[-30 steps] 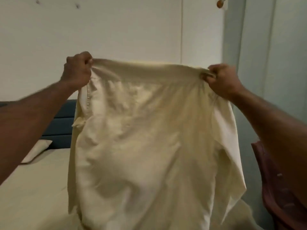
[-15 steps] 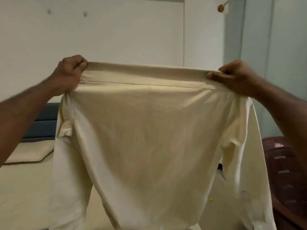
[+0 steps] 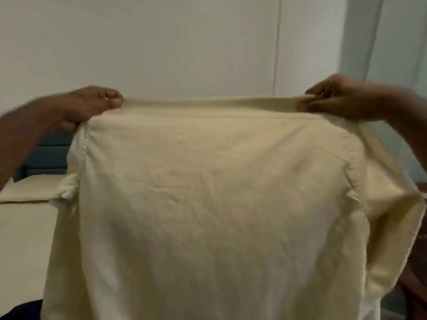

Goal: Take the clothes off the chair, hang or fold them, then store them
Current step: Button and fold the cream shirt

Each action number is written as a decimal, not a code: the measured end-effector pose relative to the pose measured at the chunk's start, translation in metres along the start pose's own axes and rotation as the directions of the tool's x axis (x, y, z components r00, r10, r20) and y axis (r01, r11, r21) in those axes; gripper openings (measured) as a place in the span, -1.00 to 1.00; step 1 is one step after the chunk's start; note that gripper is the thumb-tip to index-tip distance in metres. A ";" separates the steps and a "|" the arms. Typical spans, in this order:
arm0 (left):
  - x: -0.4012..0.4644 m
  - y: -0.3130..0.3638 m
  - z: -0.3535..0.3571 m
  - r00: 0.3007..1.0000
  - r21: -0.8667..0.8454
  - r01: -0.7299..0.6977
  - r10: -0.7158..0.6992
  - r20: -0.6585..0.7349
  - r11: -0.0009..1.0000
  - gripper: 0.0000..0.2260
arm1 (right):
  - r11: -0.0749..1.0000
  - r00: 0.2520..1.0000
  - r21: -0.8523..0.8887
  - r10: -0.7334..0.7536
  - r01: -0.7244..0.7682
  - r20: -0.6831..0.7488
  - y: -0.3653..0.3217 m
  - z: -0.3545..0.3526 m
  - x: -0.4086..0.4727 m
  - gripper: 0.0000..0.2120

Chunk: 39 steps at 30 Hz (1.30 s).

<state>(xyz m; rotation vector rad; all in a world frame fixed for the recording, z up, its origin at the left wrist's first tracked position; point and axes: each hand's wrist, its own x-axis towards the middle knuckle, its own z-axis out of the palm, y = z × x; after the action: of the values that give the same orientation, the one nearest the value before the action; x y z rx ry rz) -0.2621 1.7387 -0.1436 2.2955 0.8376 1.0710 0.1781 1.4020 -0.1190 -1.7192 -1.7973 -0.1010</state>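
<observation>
A cream shirt (image 3: 215,204) fills the centre of the frame, held up and spread flat in the air against a pale wall (image 3: 161,42), its lower edge running out of view at the bottom. A bed (image 3: 25,239) with a light sheet lies at lower left, a cream pillow (image 3: 30,190) against its dark blue headboard (image 3: 46,155) at mid-left. At the far right edge a sliver of a dark red chair (image 3: 416,280) shows behind the cloth.

The left hand (image 3: 92,105), at mid-left, pinches one end of the shirt's top edge between thumb and fingers. The right hand (image 3: 339,98), at upper right, grips the other end in curled fingers, and the band between them is pulled taut. A row of small buttons (image 3: 86,144) runs down just below the left hand.

The fabric looks thin, soft and light. It creases easily and hangs limp wherever it is not stretched, so it should weigh little but will collapse if either end is let go. The firmest holds appear to be the stitched top band and the shoulder seams, where the layers are doubled. With the shirt off the chair and opened out, folding on the bed seems the likely next step.
</observation>
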 end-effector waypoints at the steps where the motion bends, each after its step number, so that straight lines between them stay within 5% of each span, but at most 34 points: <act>1: -0.007 -0.008 0.024 0.999 -0.013 0.042 -0.041 0.034 0.999 -0.79 | 0.999 0.999 -0.034 0.030 -0.029 0.036 0.017 0.026 0.002 -0.74; 6: -0.053 -0.162 0.154 0.976 0.091 0.170 -0.180 0.120 0.981 -0.78 | 0.966 0.957 -0.233 0.170 -0.115 0.235 0.126 0.202 -0.008 -0.89; 10: -0.106 -0.269 0.255 0.963 0.171 0.259 -0.267 0.024 0.951 -0.79 | 0.909 0.906 -0.337 0.337 -0.244 0.256 0.202 0.340 -0.029 -0.76; 15: -0.120 -0.344 0.329 0.928 0.202 0.371 -0.370 -0.045 0.906 -0.77 | 0.850 0.874 -0.461 0.406 -0.255 0.266 0.248 0.422 -0.013 -0.71; 17: -0.094 -0.358 0.336 0.925 0.158 0.373 -0.353 -0.143 0.914 -0.81 | 0.836 0.891 -0.491 0.394 -0.245 0.225 0.265 0.433 0.014 -0.71; 21: -0.013 -0.362 0.333 0.926 0.229 0.158 -0.063 -0.371 0.960 -0.85 | 0.855 0.969 -0.466 0.246 -0.227 -0.022 0.298 0.448 0.076 -0.75; 23: 0.010 -0.382 0.343 0.953 0.288 0.153 -0.063 -0.298 0.945 -0.85 | 0.857 0.943 -0.402 0.330 -0.322 -0.052 0.318 0.463 0.092 -0.80; 25: 0.010 -0.407 0.363 0.973 0.396 0.228 -0.196 -0.120 0.890 -0.83 | 0.801 0.846 -0.381 0.527 -0.461 0.084 0.338 0.485 0.087 -0.80; 28: -0.011 -0.428 0.395 0.912 0.582 0.335 -0.410 -0.003 0.741 -0.78 | 0.692 0.676 -0.530 0.686 -0.491 0.269 0.362 0.519 0.056 -0.47; 31: -0.037 -0.427 0.420 0.965 0.758 0.144 -0.260 0.035 0.636 -0.61 | 0.673 0.710 -0.519 0.684 -0.526 0.168 0.360 0.532 0.015 -0.47; 33: -0.062 -0.413 0.437 0.990 0.739 -0.004 -0.100 0.097 0.673 -0.67 | 0.651 0.685 -0.417 0.723 -0.635 0.086 0.349 0.525 -0.019 -0.43; 37: -0.107 -0.363 0.469 0.938 0.589 -0.138 -0.086 0.337 0.796 -0.51 | 0.457 0.443 -0.142 0.889 -0.878 0.119 0.348 0.490 -0.100 -0.17; 39: -0.118 -0.339 0.485 0.904 0.505 -0.113 -0.122 0.409 0.855 -0.43 | 0.388 0.359 -0.092 0.904 -0.917 0.233 0.348 0.467 -0.126 -0.38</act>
<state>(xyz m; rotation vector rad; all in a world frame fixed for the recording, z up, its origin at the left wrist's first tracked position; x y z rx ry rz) -0.0474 1.8202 -0.7016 2.8165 1.0337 0.3040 0.3090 1.5617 -0.6783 -2.5275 -0.6719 0.6770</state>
